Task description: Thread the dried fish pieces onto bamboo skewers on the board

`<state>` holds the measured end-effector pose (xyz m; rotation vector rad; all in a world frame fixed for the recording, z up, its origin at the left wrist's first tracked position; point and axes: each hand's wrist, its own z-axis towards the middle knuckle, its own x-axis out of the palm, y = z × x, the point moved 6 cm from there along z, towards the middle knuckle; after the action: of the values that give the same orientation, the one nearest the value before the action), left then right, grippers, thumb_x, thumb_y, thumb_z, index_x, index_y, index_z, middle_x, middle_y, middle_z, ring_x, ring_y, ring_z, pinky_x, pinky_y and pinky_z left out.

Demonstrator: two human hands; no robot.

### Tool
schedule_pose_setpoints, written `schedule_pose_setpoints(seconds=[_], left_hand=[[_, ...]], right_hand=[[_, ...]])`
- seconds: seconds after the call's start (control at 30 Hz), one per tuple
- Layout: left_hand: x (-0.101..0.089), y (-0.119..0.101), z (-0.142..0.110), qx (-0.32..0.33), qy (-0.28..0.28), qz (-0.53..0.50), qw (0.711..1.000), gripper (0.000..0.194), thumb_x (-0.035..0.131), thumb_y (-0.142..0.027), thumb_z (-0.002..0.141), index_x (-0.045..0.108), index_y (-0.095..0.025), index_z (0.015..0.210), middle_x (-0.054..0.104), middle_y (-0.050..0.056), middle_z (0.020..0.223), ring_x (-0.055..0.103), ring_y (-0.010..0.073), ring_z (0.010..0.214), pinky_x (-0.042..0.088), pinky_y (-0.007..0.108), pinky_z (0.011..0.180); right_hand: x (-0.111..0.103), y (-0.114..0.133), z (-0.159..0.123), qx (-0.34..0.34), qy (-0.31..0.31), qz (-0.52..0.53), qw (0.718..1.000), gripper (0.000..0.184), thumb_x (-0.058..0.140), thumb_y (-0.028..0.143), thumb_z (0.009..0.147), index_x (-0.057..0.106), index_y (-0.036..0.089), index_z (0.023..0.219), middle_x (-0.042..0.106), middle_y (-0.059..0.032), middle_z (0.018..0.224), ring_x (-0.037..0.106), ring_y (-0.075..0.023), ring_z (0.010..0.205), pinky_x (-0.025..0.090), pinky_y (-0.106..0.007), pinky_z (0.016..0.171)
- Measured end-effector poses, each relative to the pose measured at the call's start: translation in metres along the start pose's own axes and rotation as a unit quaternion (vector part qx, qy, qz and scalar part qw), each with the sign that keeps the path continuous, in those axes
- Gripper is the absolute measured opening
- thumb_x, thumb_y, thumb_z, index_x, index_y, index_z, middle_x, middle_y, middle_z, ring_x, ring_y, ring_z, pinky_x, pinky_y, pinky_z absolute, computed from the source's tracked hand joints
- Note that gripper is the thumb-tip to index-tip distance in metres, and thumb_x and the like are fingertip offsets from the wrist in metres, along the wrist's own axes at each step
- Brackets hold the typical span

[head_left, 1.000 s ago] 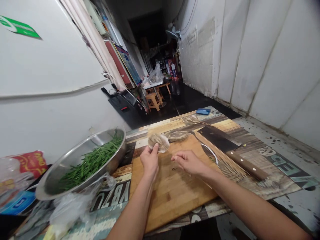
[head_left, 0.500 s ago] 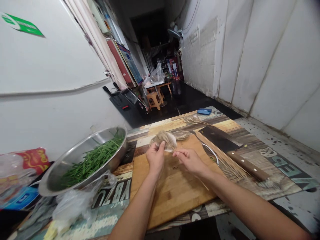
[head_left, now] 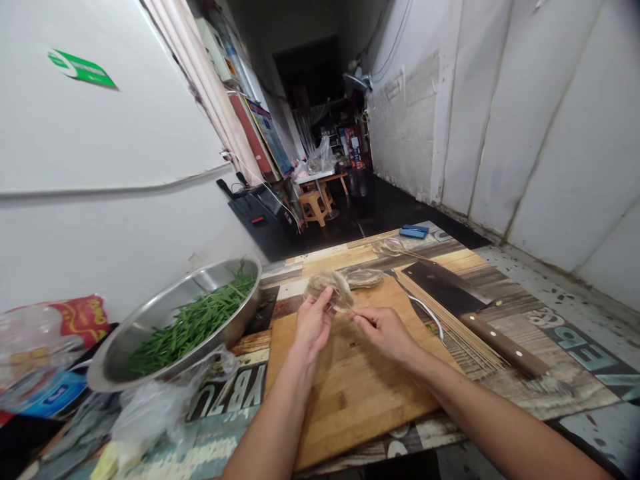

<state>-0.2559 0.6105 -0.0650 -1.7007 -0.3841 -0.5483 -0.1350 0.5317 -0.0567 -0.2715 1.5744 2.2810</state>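
Note:
Over the wooden cutting board [head_left: 367, 373], my left hand [head_left: 314, 320] is closed on a thin, flat, greyish-tan piece of food [head_left: 323, 285], its thumb on top. My right hand [head_left: 383, 330] pinches a thin wooden skewer [head_left: 353, 311] at the piece's lower right edge; how far it runs in cannot be made out. Just behind, similar flat pieces [head_left: 365, 277] lie at the board's far edge. Farther back a similar piece [head_left: 389, 247] lies on the table with a skewer in it. To the right is a bundle of bare skewers [head_left: 450, 327].
A cleaver [head_left: 450, 287] with a wooden handle lies over the skewers. At left stands a steel basin [head_left: 95, 367] of cut green stalks [head_left: 195, 327], with a crumpled plastic bag [head_left: 150, 410] before it. A blue box [head_left: 414, 231] sits near the table's far edge.
The flat piece in my left hand has turned and shows more edge-on, with the left fingers now visible beneath. Both hands stay close together. The whole view has shifted slightly.

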Motion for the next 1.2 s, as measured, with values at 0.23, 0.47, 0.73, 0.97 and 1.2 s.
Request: schedule_pose_setpoints(seconds=[0.23,0.47,0.73,0.97,1.2], left_hand=[[-0.014,0.000,0.005,0.047,-0.069,0.061,0.995,0.040,0.085,-0.026,0.043,0.066,-0.009,0.075,0.068,0.005,0.073,0.060,0.0125,0.061,0.047,0.024,0.059],[-0.023,-0.006,0.008,0.124,-0.117,0.134,0.976,0.039,0.083,-0.032,0.044,0.069,-0.009,0.073,0.068,0.006,0.072,0.060,0.0144,0.063,0.049,0.028,0.066],[-0.023,-0.001,0.012,0.085,-0.104,0.081,0.988,0.044,0.084,-0.034,0.039,0.068,-0.009,0.072,0.068,0.006,0.068,0.061,0.0159,0.063,0.048,0.027,0.063],[-0.034,0.005,0.016,0.083,-0.133,0.086,0.984,0.035,0.084,-0.027,0.039,0.068,-0.009,0.065,0.066,0.005,0.061,0.057,0.0126,0.053,0.046,0.023,0.053],[-0.035,0.009,0.020,0.055,-0.115,0.062,0.990,0.036,0.085,-0.025,0.038,0.067,-0.009,0.065,0.067,0.006,0.065,0.059,0.0131,0.054,0.047,0.024,0.054]], right_hand=[[0.001,0.003,-0.002,-0.013,0.029,-0.059,0.998,0.027,0.042,0.022,0.086,0.068,0.014,0.082,0.067,-0.0040,0.072,0.057,-0.0134,0.063,0.038,-0.021,0.060],[0.003,0.006,-0.004,0.010,0.043,-0.061,0.997,0.025,0.044,0.024,0.083,0.064,0.015,0.071,0.051,0.0006,0.054,0.041,-0.0098,0.049,0.030,-0.022,0.053],[0.014,-0.010,-0.009,0.191,0.119,0.152,0.962,0.032,0.038,0.038,0.087,0.061,0.016,0.095,0.029,0.0101,0.044,0.021,-0.0076,0.034,0.028,-0.020,0.039],[0.021,0.011,-0.018,-0.002,0.142,-0.425,0.894,0.026,0.043,0.008,0.082,0.064,0.009,0.097,0.069,-0.0159,0.081,0.063,-0.0204,0.070,0.041,-0.025,0.060],[0.014,0.005,-0.011,0.056,0.093,-0.150,0.983,0.026,0.039,0.020,0.087,0.064,0.013,0.084,0.061,-0.0049,0.061,0.053,-0.0136,0.053,0.040,-0.024,0.054]])
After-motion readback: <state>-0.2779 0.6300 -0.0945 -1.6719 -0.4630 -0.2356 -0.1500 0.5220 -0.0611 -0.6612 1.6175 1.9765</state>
